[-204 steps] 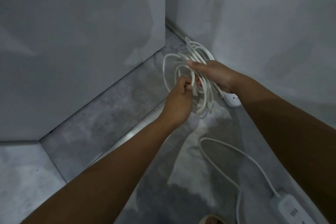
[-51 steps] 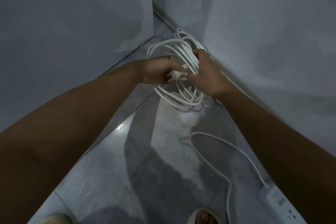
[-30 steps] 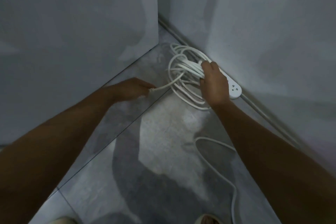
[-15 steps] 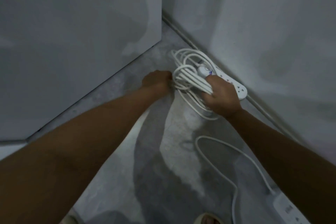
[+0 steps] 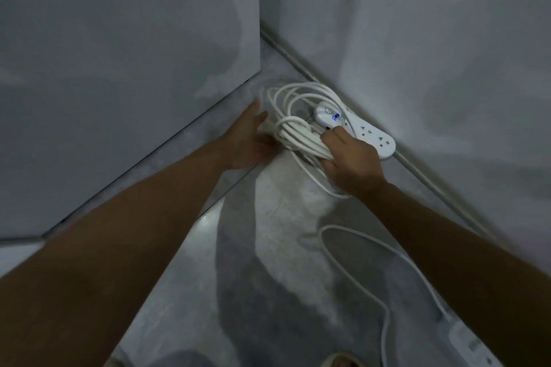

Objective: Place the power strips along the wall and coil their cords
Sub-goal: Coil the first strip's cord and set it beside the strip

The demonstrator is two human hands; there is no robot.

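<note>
While the strip (image 5: 362, 130) lies on the floor against the right wall (image 5: 432, 48), its coil (image 5: 293, 131) rests just left of it, far in the corner. Right hand (image 5: 350, 162) is closed over the bundled loops; left hand (image 5: 250, 140) lies open, fingers touching the coil's left side. Judged light, limp and springy, the cord should be held across all loops together. A second strip (image 5: 474, 347) sits near right, its cord (image 5: 357, 259) uncoiled.
</note>
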